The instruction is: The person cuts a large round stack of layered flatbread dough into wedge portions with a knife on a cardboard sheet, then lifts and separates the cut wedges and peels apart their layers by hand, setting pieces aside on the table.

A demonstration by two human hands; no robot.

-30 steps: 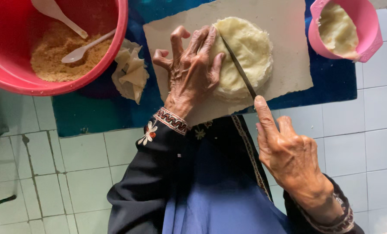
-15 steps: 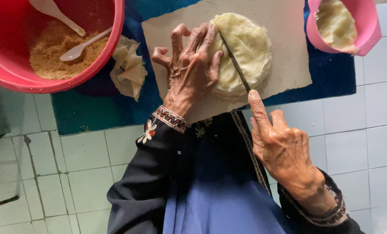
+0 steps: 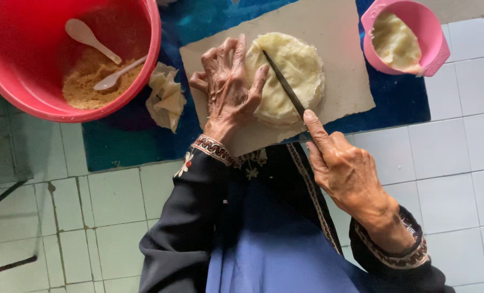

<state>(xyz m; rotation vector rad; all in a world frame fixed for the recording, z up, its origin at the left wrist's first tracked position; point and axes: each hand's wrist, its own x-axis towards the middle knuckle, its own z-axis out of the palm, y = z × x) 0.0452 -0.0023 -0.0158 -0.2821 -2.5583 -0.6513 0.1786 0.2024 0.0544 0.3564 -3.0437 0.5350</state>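
A stack of thin round pale wrappers [image 3: 296, 70] lies on a brown cardboard sheet [image 3: 339, 32]. My left hand [image 3: 228, 87] presses flat on the stack's left half, fingers spread. My right hand [image 3: 342, 165] grips a knife [image 3: 282, 84] by the handle, forefinger laid along its back. The dark blade lies across the middle of the stack, running from the near right to the far left.
A big red tub [image 3: 30, 103] at the far left holds brown crumbly filling and two white spoons [image 3: 112, 78]. A folded pale wrapper [image 3: 166, 100] lies on the blue mat [image 3: 394, 103] beside it. A pink cup [image 3: 434, 32] of pale paste stands at the far right. White floor tiles surround me.
The knife and my right hand have slid a little along the cut line over the stack. My left hand stays pressed on the wrappers.
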